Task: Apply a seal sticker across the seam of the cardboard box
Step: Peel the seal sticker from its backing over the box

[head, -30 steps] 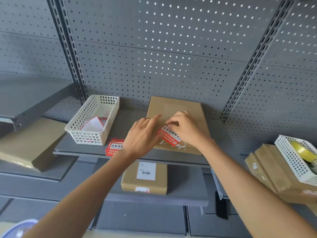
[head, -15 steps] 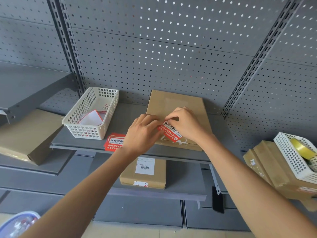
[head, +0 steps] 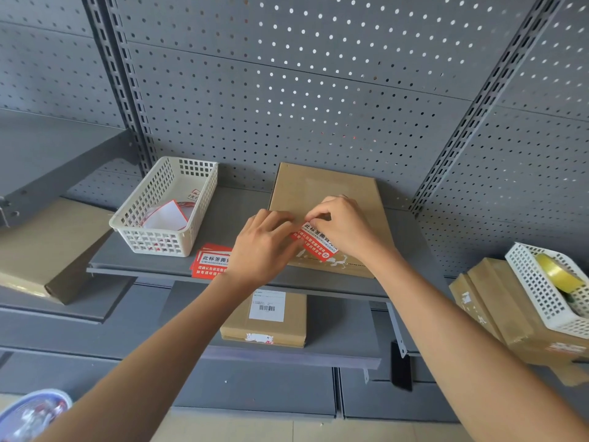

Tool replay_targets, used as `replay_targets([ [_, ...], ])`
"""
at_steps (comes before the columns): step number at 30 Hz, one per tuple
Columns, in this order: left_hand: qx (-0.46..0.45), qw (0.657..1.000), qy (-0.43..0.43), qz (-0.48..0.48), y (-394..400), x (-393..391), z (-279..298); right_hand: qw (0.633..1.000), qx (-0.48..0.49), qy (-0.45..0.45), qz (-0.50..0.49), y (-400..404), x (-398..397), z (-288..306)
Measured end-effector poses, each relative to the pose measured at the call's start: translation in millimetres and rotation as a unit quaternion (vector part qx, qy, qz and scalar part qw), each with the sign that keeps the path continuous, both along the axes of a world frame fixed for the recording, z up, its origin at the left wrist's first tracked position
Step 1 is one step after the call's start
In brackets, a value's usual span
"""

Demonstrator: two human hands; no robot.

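Note:
A flat brown cardboard box [head: 322,186] lies on the grey middle shelf [head: 242,199] against the pegboard. Over its near end I hold a red seal sticker [head: 315,242] with white print, tilted. My left hand [head: 264,247] pinches the sticker's left edge. My right hand [head: 344,228] pinches its upper right corner with thumb and forefinger. Torn white label residue shows on the box just below the sticker. Whether the sticker touches the box I cannot tell.
A small stack of red stickers [head: 210,261] lies at the shelf's front edge. A white basket [head: 165,207] with papers stands to the left. A labelled box [head: 264,319] sits on the lower shelf. At right, a basket with yellow tape [head: 556,272] rests on stacked boxes.
My left fingers have curled from flat to a pinch on the sticker's left edge. Both hands and the sticker have stayed over the box's near end.

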State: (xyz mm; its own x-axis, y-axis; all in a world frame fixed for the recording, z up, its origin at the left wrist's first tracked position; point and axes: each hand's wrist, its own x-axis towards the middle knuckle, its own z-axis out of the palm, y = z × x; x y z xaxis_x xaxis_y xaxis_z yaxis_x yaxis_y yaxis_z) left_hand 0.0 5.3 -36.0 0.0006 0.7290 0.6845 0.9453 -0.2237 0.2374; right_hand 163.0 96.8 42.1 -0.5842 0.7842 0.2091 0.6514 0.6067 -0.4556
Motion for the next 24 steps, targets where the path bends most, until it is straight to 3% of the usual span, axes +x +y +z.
replay_targets([
  [24,0.010,1.000,-0.003,-0.003,-0.2,0.8,-0.9,0.999,-0.035,-0.025,0.011,4.0,-3.4,1.1],
])
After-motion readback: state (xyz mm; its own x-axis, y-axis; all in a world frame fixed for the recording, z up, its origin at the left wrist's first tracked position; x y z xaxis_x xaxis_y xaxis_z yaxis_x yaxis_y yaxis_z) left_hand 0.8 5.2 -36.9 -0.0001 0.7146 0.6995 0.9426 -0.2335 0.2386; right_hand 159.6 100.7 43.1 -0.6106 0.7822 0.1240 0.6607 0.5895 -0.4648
